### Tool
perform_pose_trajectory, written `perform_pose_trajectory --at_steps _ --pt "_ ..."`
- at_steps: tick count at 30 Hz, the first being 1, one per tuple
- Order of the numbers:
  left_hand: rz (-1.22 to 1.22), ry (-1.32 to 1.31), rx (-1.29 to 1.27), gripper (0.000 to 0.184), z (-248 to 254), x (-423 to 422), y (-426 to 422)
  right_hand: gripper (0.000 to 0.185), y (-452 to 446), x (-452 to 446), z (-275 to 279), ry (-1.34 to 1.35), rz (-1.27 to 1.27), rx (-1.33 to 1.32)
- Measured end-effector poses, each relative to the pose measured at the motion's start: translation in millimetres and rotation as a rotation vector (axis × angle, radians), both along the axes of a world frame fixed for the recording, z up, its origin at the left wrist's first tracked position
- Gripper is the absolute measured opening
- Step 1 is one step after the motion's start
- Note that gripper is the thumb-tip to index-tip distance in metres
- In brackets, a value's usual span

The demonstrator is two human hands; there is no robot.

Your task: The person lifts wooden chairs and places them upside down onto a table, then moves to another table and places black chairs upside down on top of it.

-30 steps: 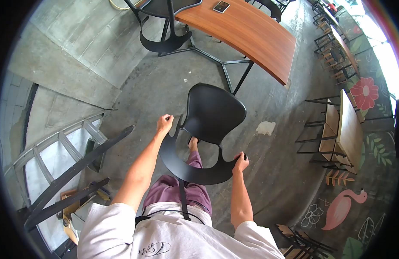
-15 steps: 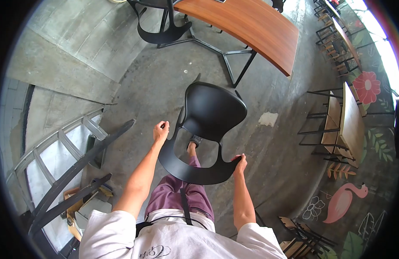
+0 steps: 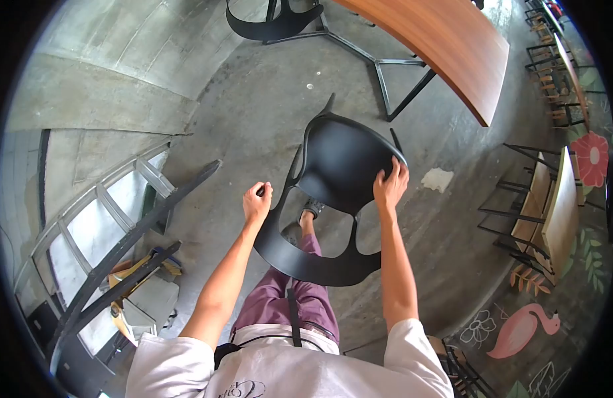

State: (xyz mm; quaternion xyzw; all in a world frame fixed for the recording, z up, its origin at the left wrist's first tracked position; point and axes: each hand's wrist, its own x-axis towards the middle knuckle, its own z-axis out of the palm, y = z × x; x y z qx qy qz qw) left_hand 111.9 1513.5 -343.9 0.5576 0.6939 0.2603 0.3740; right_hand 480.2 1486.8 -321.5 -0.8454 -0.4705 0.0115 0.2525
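A black chair stands directly in front of my body, its curved backrest nearest me and its seat beyond. My left hand is closed round the left end of the backrest, at a dark tip that shows between the fingers. On the right edge of the seat lies my right hand, its fingers bent over the rim. The right end of the backrest is beside my right forearm, with no hand on it. Two chair legs show past the far side of the seat.
A wooden table with angled metal legs is ahead, another black chair at its left. A ladder-like frame and dark beams are on the left. A light wooden table stands at the right, near a painted wall.
My right hand has let go of the backrest's right end and moved forward onto the seat's right edge. My left hand keeps its hold. The view has shifted, so the table appears further right.
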Motion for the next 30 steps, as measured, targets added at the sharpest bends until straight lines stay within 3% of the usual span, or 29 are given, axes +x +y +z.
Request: perform_pose_trajectory --at_steps 6,9,14,23,30 --pt "0.018 -0.057 -0.026 0.031 16 14 13 0.048 130 9 -21 0.172 -0.063 -0.487" --pt "-0.025 -0.048 -0.022 0.031 21 20 21 0.046 154 22 -42 0.225 -0.017 -0.584" --pt "-0.018 -0.017 -0.018 0.03 35 35 32 0.049 150 34 -58 0.155 0.055 -0.451" --pt "-0.009 -0.072 -0.052 0.029 24 18 18 0.051 143 29 -41 0.168 0.109 -0.513" --pt "0.022 -0.309 -0.172 0.023 30 -21 -9 0.06 114 -1 24 0.045 0.148 -0.421"
